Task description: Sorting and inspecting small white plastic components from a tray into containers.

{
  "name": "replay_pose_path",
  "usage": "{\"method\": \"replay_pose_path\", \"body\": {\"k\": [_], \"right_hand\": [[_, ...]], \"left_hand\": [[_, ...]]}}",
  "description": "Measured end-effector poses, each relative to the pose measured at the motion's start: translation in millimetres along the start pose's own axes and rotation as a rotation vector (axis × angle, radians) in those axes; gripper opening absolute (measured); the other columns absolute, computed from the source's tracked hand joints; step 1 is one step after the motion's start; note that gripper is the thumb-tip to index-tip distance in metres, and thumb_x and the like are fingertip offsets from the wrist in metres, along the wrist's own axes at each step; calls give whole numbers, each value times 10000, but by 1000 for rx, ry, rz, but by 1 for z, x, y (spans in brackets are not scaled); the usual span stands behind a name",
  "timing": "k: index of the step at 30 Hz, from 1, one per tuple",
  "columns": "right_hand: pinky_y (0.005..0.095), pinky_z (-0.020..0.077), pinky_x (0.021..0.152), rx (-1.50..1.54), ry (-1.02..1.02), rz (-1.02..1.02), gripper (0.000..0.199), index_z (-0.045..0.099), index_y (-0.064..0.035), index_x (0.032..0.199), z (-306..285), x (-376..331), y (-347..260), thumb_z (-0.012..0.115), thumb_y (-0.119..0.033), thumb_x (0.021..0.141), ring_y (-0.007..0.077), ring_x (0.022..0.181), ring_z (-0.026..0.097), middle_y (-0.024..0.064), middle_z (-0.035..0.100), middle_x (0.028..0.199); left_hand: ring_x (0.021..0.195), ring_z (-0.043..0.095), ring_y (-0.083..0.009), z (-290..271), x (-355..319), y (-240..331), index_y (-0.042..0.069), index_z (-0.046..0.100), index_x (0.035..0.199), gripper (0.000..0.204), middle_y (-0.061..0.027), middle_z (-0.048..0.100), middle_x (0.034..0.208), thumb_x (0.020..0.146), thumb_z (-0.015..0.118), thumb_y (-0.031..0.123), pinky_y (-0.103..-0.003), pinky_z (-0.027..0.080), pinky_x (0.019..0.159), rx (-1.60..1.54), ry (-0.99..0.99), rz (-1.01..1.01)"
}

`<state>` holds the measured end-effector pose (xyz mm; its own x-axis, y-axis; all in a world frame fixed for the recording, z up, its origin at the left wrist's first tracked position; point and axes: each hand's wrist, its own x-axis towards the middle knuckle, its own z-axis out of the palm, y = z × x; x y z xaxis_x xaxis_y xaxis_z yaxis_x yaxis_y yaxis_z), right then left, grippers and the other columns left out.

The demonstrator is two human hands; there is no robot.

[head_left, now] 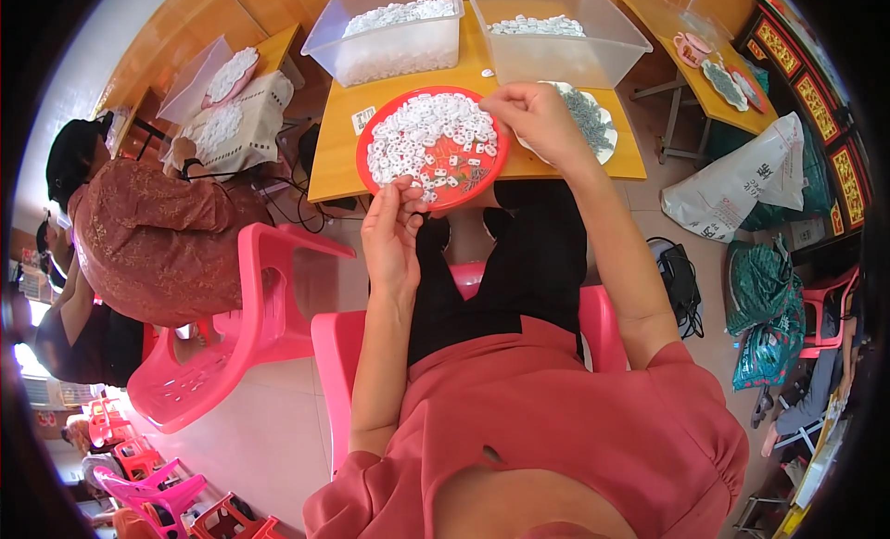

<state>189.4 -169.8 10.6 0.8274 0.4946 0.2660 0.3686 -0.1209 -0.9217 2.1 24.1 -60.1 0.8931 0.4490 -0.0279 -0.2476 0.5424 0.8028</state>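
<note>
A red round tray (449, 198) rests at the table's near edge, heaped with small white plastic pieces (428, 122), each with dark holes. Toward its near right side lie some small grey metal bits (475, 177). My left hand (394, 231) is at the tray's near left rim, its thumb and fingers pinched together; what they hold is too small to make out. Over the right rim, my right hand (536, 117) is also closed in a pinch, and its fingertips hide whatever is in it. Beside that hand, partly covered by it, sits a white scalloped plate (607, 150) of grey metal pieces.
Two clear plastic bins (399, 62) (603, 57) of white pieces stand at the back of the wooden table (336, 168). On the left, another person (167, 233) sits in a pink chair (246, 326). White (742, 177) and green sacks (760, 289) lie on the right.
</note>
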Motion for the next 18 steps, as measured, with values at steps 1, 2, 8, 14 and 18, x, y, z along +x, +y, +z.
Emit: {"method": "replay_pose_path", "body": {"k": [1, 2, 8, 14, 18], "right_hand": [[236, 397, 532, 0, 2, 3, 316, 774, 1, 1008, 1, 4, 15, 731, -310, 971, 79, 567, 539, 17, 641, 656], [322, 478, 625, -234, -15, -66, 233, 782, -23, 995, 4, 9, 31, 730, -243, 934, 183, 672, 637, 68, 695, 727], [488, 567, 822, -761, -154, -188, 145, 807, -93, 952, 31, 26, 84, 701, -131, 861, 383, 928, 727, 160, 757, 943], [494, 563, 844, -934, -293, -259, 169, 793, -84, 1002, 45, 40, 98, 736, -163, 863, 379, 960, 708, 171, 727, 997], [506, 566, 802, -1060, -261, -365, 169, 750, -11, 922, 57, 44, 108, 695, -169, 897, 386, 922, 714, 189, 715, 980]], "left_hand": [[887, 658, -116, 0, 1, -1, 20, 654, 1264, 332, -41, 726, 1030, 1096, 568, 294, -250, 489, 760, 6, 5, -12], [884, 660, -115, -1, 1, -3, 22, 660, 1257, 323, -39, 727, 1026, 1093, 574, 287, -247, 489, 756, 15, 14, -23], [809, 665, -90, -3, 2, -5, 11, 692, 1198, 280, -39, 744, 965, 1100, 560, 237, -231, 497, 716, 22, 46, -66], [802, 664, -84, -3, 1, -4, 9, 693, 1200, 281, -39, 745, 967, 1097, 566, 238, -224, 493, 708, 26, 55, -64], [802, 663, -83, -3, 2, -4, 12, 695, 1197, 278, -37, 745, 968, 1095, 572, 239, -224, 492, 708, 23, 38, -44]]}}
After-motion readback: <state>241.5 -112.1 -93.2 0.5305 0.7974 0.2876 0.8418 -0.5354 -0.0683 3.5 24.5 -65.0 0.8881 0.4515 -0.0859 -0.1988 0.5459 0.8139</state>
